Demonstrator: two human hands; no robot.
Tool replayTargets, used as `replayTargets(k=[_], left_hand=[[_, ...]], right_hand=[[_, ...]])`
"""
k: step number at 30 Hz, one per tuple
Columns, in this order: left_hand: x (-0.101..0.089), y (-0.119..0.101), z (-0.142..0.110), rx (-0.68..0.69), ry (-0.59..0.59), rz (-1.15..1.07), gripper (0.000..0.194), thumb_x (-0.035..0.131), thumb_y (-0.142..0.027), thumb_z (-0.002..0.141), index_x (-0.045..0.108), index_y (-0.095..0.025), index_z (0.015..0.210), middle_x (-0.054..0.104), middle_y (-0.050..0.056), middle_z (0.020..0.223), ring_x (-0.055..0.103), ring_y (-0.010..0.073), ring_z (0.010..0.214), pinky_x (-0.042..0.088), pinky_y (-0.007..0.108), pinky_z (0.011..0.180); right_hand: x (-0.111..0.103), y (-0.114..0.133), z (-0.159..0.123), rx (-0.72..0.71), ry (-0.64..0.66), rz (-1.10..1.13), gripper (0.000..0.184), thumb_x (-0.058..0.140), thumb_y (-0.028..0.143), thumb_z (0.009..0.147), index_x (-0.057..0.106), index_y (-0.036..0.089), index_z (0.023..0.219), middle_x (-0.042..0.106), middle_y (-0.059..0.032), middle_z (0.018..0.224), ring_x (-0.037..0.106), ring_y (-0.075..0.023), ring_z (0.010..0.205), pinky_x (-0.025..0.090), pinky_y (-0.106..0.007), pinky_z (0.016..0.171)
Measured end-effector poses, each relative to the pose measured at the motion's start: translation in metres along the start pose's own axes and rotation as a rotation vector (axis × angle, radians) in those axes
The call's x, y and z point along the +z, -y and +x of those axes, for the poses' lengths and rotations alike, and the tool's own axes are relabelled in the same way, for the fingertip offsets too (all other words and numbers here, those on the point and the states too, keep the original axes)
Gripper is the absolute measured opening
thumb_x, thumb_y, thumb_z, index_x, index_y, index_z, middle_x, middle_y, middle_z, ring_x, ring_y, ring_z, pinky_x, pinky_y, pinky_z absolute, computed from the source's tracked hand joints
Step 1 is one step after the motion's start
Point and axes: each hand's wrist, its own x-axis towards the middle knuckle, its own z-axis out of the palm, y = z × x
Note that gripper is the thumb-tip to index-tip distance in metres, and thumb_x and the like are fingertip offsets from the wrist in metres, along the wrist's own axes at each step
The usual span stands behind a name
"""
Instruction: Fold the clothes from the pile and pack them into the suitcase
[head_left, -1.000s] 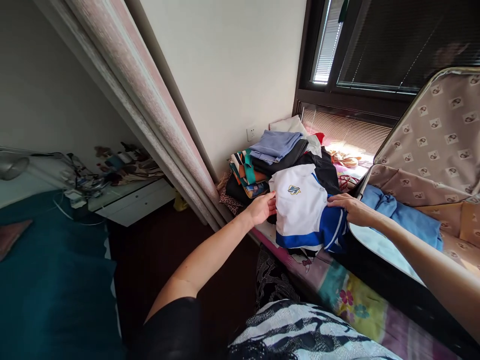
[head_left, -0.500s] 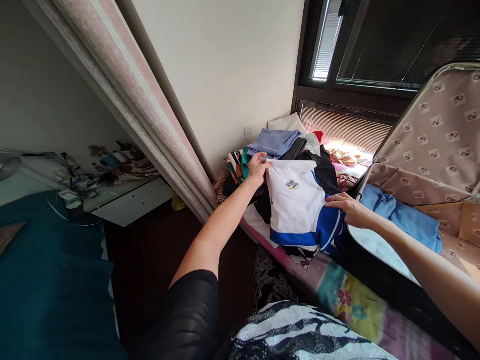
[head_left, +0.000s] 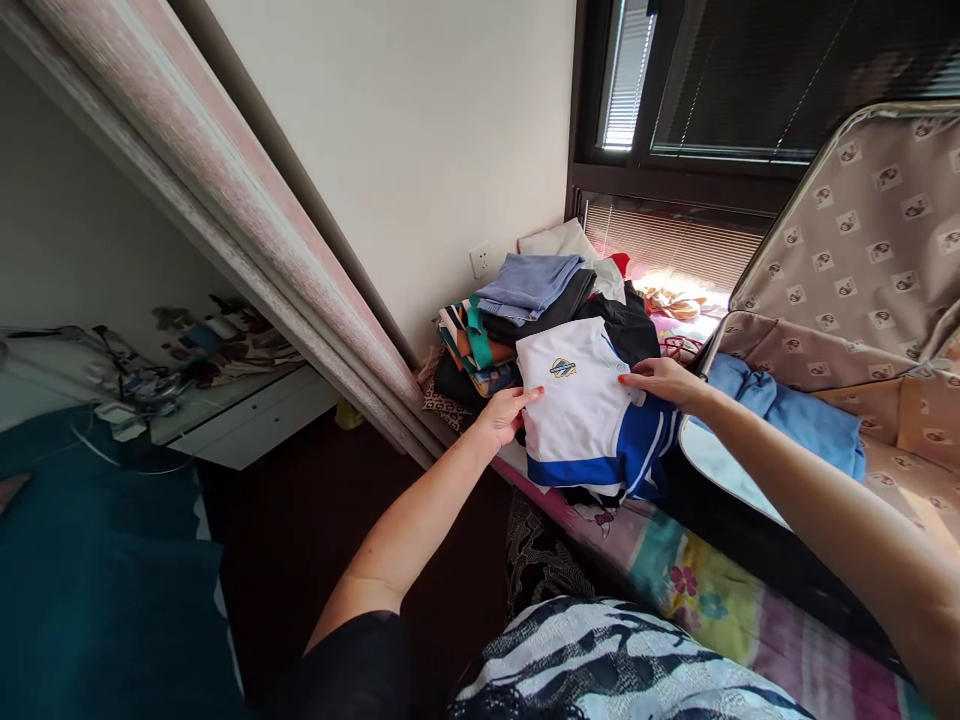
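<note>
A white garment with blue trim and a small crest (head_left: 577, 410) lies folded over dark clothes on the bed edge. My left hand (head_left: 507, 414) grips its left edge, thumb on top and fingers tucked beneath. On the other side, my right hand (head_left: 663, 382) pinches the white cloth near the blue part, its fingertips partly hidden by the fabric. Just behind are a folded blue-grey garment (head_left: 531, 284) and a green, orange and white patterned garment (head_left: 471, 335).
An open suitcase (head_left: 862, 250) with a patterned lining stands at the right, a blue cloth (head_left: 795, 410) inside it. Flowered bedding (head_left: 701, 570) runs beneath. A curtain (head_left: 247, 230) hangs at the left, near a white drawer unit (head_left: 251, 420).
My left hand has slid from the garment's top left corner down its left edge. My right hand has shifted up and left onto the white cloth. The view has turned slightly right.
</note>
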Motion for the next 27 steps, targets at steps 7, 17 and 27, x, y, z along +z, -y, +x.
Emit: replayTargets(k=[7,17,27], left_hand=[[0.012,-0.005,0.004,0.112,-0.132,-0.072,0.045,0.104,-0.002,0.055,0.071,-0.015,0.082,0.080,0.007,0.081,0.077,0.0225,0.081,0.063,0.041,0.096],[0.014,-0.009,-0.013,0.154,-0.033,-0.065,0.038,0.100,-0.009,0.061,0.081,-0.017,0.093,0.084,0.008,0.096,0.078,0.0231,0.089,0.062,0.037,0.093],[0.011,0.001,-0.018,0.502,-0.293,0.248,0.027,0.098,-0.014,0.063,0.074,-0.019,0.075,0.072,-0.002,0.077,0.062,0.0127,0.073,0.049,0.023,0.072]], right_hand=[[0.019,0.016,-0.002,0.054,0.083,0.193,0.033,0.094,0.016,0.066,0.061,0.017,0.071,0.061,0.0017,0.063,0.055,-0.0105,0.057,0.041,-0.022,0.049],[0.013,0.019,-0.016,0.063,0.131,0.301,0.039,0.102,0.024,0.058,0.071,0.017,0.081,0.073,-0.0036,0.075,0.066,-0.0164,0.067,0.055,-0.026,0.059],[0.027,0.026,-0.024,-0.047,-0.012,-0.092,0.029,0.080,0.017,0.071,0.052,0.020,0.067,0.051,0.0047,0.061,0.050,-0.0109,0.060,0.037,-0.023,0.052]])
